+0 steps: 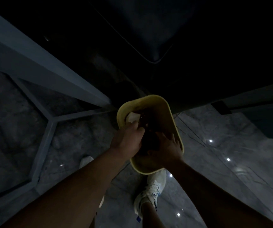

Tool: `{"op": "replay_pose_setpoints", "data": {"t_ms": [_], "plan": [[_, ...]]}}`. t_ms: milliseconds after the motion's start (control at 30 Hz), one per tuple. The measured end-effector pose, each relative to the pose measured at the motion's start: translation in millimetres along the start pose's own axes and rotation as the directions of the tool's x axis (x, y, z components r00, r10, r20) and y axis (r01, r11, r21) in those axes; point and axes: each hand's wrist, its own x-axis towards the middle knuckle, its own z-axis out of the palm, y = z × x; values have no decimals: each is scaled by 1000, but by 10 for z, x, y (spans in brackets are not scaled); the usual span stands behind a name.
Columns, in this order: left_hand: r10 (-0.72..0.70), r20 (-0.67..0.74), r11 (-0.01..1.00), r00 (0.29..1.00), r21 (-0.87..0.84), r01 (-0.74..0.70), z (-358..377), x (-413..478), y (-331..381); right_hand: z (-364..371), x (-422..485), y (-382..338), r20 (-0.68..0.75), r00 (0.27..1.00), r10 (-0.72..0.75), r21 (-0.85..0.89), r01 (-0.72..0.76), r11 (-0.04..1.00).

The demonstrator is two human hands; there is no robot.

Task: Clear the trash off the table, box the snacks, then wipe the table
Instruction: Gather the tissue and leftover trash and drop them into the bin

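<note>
Two hands are held inside a yellow bin: left hand curled around something dark, right hand fingers spread.

No sleeves are worn on the forearms, the hands are bare, and white lace-up sneakers with blue accents are worn.

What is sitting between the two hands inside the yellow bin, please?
In the head view, a dark, unclear mass lies between left hand and right hand inside the yellow bin.

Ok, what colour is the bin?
Yellow bin, seen in the dim head view.
</note>
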Motion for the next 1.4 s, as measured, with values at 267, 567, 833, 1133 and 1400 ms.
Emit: {"op": "replay_pose_setpoints", "data": {"t_ms": [267,567,833,1133,1400], "plan": [[-57,62,995,996,85,52,-276,-412,96,-183,-333,-158,-27,1000,7,34,-6,999],[-184,109,982,977,53,180,-1341,-1417,390,-808,-1377,-719,47,998,-37,-53,40,998],[-362,62,931,930,-13,364,-2130,-2580,639,-1371,-2504,-1399,64,987,-146,-221,156,963],[-578,109,788,809,-180,588,-2303,-3579,725,-1547,-3118,-1953,221,931,-291,-388,358,849],[-654,100,675,750,-371,638,-2412,-4128,396,-1401,-3270,-2630,282,886,-368,-471,463,751]]}}
